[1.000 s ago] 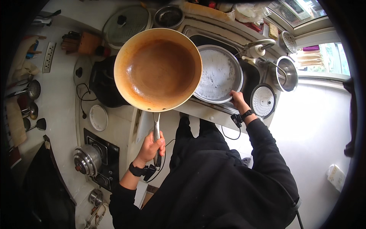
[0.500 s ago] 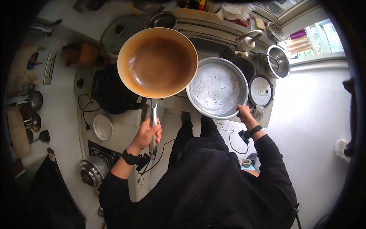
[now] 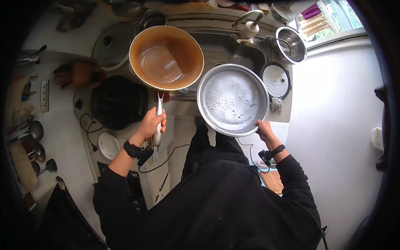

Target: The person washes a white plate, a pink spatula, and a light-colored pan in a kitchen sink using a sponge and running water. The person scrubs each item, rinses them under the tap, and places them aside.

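My left hand (image 3: 151, 125) is closed around the metal handle of a frying pan (image 3: 166, 62) with a brown inside and a pale rim. The pan is tilted in the air, near the left part of the sink, and I see no food in it. My right hand (image 3: 265, 130) grips the near right rim of a round silver basin (image 3: 227, 131). White suds (image 3: 233, 98) cover the liquid in this basin. It stands out over the sink's front edge, right of the pan; what bears its underside is hidden.
Behind the basin lies the steel sink (image 3: 208, 39) with a tap (image 3: 250, 31). To the right are a metal pot (image 3: 298, 52), a round perforated lid (image 3: 275, 79) and a crumpled cloth (image 3: 276, 104). A black appliance (image 3: 118, 102), white dish (image 3: 108, 146) and glass lid (image 3: 110, 46) are on the left.
The pan has tipped and drawn away from the basin, opening a gap between them and baring more of the sink. My view has shifted a little. Both hands keep their holds.
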Available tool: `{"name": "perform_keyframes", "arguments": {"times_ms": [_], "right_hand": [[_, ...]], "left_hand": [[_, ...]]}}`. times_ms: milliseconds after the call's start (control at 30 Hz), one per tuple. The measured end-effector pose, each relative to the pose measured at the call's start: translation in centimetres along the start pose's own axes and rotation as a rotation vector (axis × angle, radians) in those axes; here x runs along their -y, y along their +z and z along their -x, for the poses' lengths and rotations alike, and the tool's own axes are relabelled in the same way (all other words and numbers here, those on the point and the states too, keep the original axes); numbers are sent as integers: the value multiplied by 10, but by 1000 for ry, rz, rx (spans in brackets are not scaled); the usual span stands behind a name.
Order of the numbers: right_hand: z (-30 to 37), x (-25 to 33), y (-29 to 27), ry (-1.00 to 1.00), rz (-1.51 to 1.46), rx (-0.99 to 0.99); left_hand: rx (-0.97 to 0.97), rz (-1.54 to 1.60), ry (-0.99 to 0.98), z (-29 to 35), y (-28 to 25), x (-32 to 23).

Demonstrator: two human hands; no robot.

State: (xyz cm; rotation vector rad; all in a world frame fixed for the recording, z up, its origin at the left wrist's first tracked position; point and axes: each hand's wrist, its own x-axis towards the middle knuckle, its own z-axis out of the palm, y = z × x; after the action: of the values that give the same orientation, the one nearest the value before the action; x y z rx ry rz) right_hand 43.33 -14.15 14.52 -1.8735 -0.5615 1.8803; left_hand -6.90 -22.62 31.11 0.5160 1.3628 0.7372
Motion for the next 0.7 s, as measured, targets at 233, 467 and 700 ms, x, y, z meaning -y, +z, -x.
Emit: {"name": "perform_keyframes", "arguments": {"times_ms": [233, 467, 700], "right_hand": [[9, -8, -18, 16, 33, -52], [15, -8, -22, 6, 6, -50], [17, -13, -25, 4, 4, -64]], "left_hand": [[-3, -199, -69, -46, 9, -1], [-30, -517, -97, -96, 10, 7], [-76, -888, -79, -131, 4, 7]]}}
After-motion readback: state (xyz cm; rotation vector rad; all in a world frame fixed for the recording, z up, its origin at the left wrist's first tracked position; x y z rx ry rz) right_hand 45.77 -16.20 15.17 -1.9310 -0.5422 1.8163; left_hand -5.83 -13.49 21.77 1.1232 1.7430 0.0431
